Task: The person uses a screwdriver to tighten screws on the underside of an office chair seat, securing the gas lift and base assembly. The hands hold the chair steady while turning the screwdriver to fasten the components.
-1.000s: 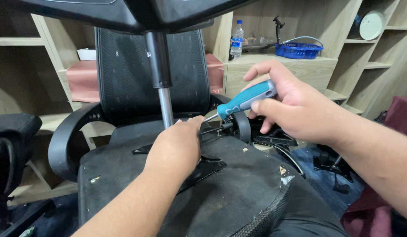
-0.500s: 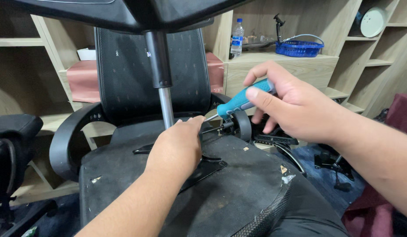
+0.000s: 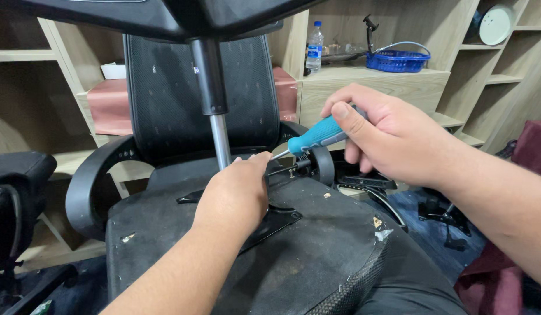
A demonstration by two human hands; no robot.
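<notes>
Head view: right hand is closed around the teal handle of a screwdriver, its thin shaft angled down to the mechanism plate under an upturned office chair. Left hand is curled at the tip, its grasp hidden. Judged light, rigid; the handle suits gripping.

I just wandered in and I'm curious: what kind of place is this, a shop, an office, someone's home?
Probably a small workshop or storeroom where office chairs get repaired. An upturned office chair is being worked on with a blue-handled screwdriver, another chair waits at the left, and plain wooden shelves hold odds and ends.
</notes>
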